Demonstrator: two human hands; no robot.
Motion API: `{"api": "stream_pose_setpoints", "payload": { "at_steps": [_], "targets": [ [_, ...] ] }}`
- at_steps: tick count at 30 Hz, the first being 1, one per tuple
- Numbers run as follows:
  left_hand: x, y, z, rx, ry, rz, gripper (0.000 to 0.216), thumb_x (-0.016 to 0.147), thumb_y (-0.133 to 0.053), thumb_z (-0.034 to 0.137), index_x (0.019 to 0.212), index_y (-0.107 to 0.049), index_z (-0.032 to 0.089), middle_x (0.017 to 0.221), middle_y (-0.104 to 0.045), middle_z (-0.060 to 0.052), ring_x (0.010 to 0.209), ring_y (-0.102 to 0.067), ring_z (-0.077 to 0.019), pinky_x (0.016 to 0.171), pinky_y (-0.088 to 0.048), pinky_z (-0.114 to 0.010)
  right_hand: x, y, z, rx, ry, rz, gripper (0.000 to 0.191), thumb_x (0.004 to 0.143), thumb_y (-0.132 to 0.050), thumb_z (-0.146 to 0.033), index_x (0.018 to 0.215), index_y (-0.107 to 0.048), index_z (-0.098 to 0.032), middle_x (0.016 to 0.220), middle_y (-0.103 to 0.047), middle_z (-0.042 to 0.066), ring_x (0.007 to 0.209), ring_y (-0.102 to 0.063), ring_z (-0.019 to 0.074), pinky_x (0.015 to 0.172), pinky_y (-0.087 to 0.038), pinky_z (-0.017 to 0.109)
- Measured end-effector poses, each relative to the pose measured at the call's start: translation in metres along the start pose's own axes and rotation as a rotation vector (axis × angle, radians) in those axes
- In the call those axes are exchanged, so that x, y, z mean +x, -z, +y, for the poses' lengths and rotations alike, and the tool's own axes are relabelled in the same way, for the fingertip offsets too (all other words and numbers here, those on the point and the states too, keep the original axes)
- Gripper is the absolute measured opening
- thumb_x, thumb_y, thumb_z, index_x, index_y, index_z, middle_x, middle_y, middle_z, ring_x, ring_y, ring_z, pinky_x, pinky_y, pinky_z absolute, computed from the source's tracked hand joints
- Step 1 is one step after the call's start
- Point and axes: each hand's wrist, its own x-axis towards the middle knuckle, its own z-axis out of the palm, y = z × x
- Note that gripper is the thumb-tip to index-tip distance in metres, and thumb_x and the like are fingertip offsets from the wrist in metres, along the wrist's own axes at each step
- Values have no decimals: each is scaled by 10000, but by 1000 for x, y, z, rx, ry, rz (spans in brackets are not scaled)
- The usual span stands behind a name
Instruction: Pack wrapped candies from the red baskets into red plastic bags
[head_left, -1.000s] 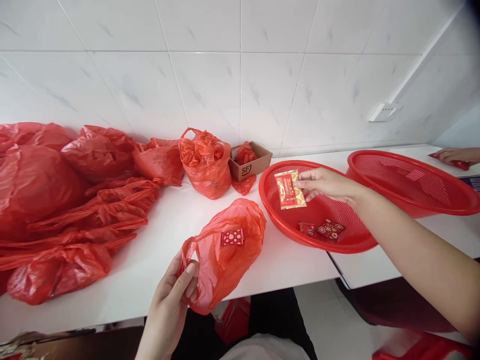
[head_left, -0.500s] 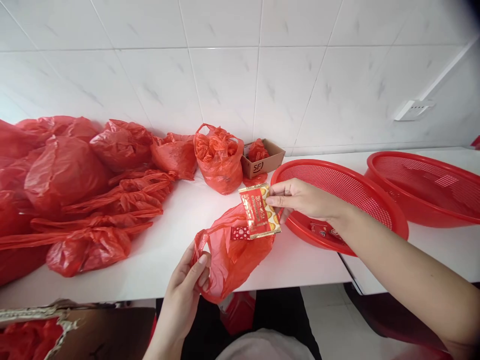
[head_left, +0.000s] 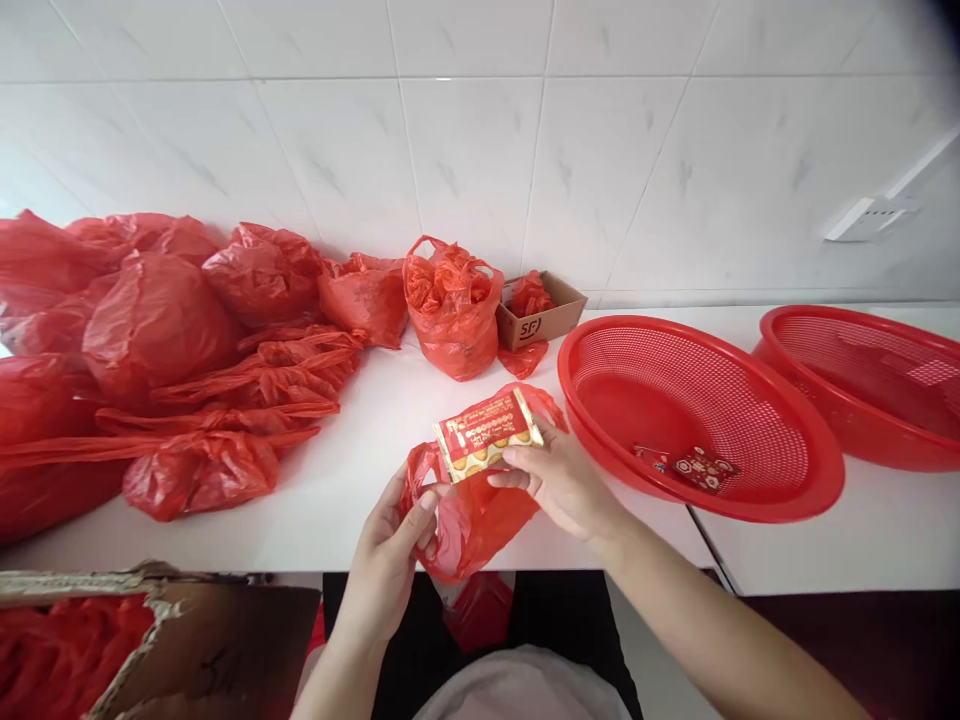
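Observation:
My right hand (head_left: 559, 482) pinches a red and gold packet (head_left: 486, 437) and holds it over the mouth of a small red plastic bag (head_left: 471, 518) at the front edge of the white counter. My left hand (head_left: 391, 545) grips that bag's left handle and holds it apart. To the right stands a red mesh basket (head_left: 750, 490) with two small red packets (head_left: 691, 466) lying in it.
A pile of filled red plastic bags (head_left: 165, 350) covers the counter's left. One knotted-open bag (head_left: 452, 305) and a small cardboard box (head_left: 541, 318) stand by the tiled wall. A second red basket (head_left: 862, 385) sits far right. A torn carton (head_left: 150, 640) of red bags is at lower left.
My right hand has carried the red and gold packet from the basket leftward and down to the mouth of the bag. The view has shifted left; the other person's hand is out of sight.

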Motion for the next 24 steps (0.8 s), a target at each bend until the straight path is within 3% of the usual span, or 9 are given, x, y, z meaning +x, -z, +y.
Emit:
{"api": "stream_pose_setpoints", "payload": {
  "at_steps": [4, 9, 14, 19, 24],
  "targets": [
    [4, -2, -2, -32, -49, 28, 577, 721, -793, 360, 1246, -615, 201, 728, -578, 29, 519, -362, -54, 507, -362, -176, -11, -14, 32, 43, -58, -16, 304, 775, -725, -292, 1059, -643, -224, 1045, -705, 26, 998, -668, 202, 839, -573, 340],
    [9, 4, 2, 17, -73, -19, 550, 736, -793, 302, 1243, -606, 201, 833, -611, 2, 566, -446, -60, 519, -401, -164, -18, -7, 29, -124, -137, -197, 370, 812, -732, -363, 1148, -632, -248, 1108, -700, 41, 952, -686, 205, 812, -565, 347],
    [10, 6, 3, 10, -50, -129, 570, 767, -777, 263, 1299, -572, 240, 1002, -657, -38, 748, -576, -110, 624, -466, -174, -16, 3, 22, -110, -131, -66, 277, 824, -723, -414, 1014, -677, -218, 917, -717, 19, 837, -693, 180, 766, -546, 302],
    [11, 4, 0, 15, -43, -104, 587, 743, -798, 282, 1287, -585, 222, 932, -658, -17, 610, -507, -64, 525, -415, -151, -17, 1, 27, 8, -137, -53, 215, 814, -738, -393, 943, -697, -225, 846, -709, -5, 812, -685, 159, 751, -537, 274],
    [12, 6, -3, 19, -76, -98, 523, 780, -765, 315, 1270, -598, 241, 817, -604, 32, 548, -420, -37, 517, -388, -142, -18, 2, 30, -34, -98, -39, 218, 823, -727, -407, 925, -703, -216, 830, -698, -2, 781, -668, 149, 726, -526, 258]
  ]
}}
